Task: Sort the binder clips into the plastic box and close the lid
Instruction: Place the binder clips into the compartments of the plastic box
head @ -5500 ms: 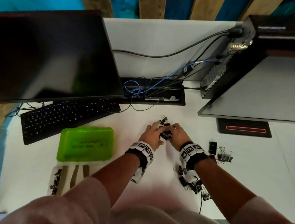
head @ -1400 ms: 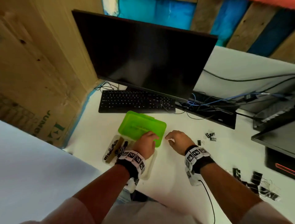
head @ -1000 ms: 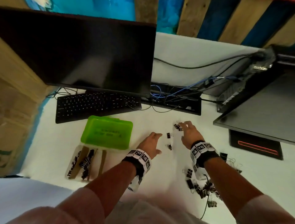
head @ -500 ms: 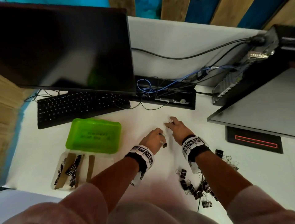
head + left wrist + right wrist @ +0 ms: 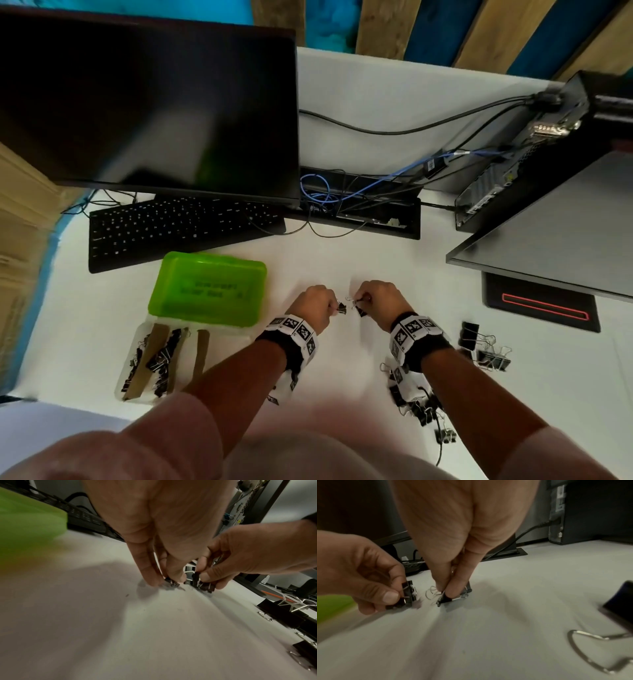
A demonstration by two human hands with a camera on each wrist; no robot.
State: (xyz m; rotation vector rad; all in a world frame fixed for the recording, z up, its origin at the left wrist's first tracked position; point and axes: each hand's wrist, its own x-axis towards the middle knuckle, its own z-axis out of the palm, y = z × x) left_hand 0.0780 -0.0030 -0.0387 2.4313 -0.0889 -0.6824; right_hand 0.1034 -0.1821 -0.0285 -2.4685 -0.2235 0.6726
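Left hand: the left hand is held low over the middle of the tabletop; its fingers are pinched on a small black binder clip that touches or nearly touches the surface.
Right hand: the right hand is held just beside the left; its fingers are pinched on a second small clip, whose wire handles lie toward the left hand.
Plastic box: the clear plastic box is placed near the front left edge of the tabletop, with cardboard dividers and several clips already inside.
Lid: the green lid is laid open behind the box, toward the keyboard.
Key relation: the box lies to the left of both hands and nearer the front edge; its long axis runs roughly left to right. The left hand is judged the nearer one, so a shorter carry is required from it.
Remaining clips: a loose heap is seen by the right forearm, and larger clips lie toward the right edge.
Progress: sorting is judged partly done; the lid is not yet closed.
Caution: which compartment suits the small clips cannot be told.
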